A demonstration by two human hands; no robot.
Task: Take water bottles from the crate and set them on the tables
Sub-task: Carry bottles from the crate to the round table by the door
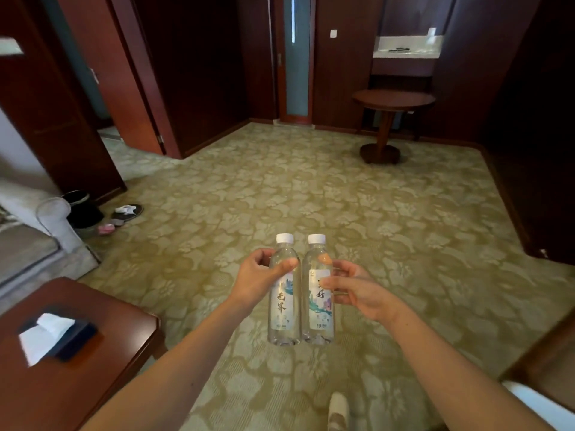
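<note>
I hold two clear water bottles with white caps upright, side by side in the air over the carpet. My left hand [259,276] grips the left water bottle [283,309] around its upper body. My right hand [354,289] grips the right water bottle [317,312] at label height. The bottles nearly touch each other. A round dark wooden pedestal table [393,99] stands at the far right of the room. A square wooden side table [102,362] is close at my lower left. No crate is in view.
A tissue box [59,335] lies on the side table. A grey sofa arm [54,219], a black bin [82,209] and shoes [127,211] sit at the left. Patterned carpet [311,188] spreads ahead. Wooden doors line the far wall. My slippered foot [337,412] shows below.
</note>
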